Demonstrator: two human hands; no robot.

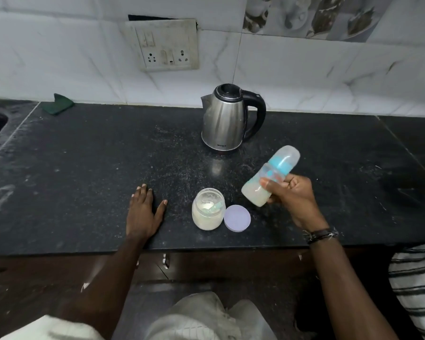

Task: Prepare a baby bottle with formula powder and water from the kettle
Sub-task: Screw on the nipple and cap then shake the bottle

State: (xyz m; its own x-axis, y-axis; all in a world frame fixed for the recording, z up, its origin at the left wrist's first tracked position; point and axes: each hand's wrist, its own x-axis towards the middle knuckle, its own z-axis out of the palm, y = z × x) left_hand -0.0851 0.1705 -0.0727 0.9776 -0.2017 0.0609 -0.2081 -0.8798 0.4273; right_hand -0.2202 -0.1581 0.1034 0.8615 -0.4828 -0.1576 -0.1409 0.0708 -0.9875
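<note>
Black speckled stone counter (84,168), backed by white tiles, carries a steel electric kettle with a black handle (225,119), an open clear jar of pale formula powder (207,215) and, just beside it, a round lilac lid (237,218). A capped clear baby bottle with a blue collar and milky liquid (268,179) is held tilted above the counter in the curled fingers of the right hand (292,195). The left hand (144,212) is laid flat, fingers straight, left of the jar.

"MILTON" in small dark letters low on the steel kettle (225,119)
</note>
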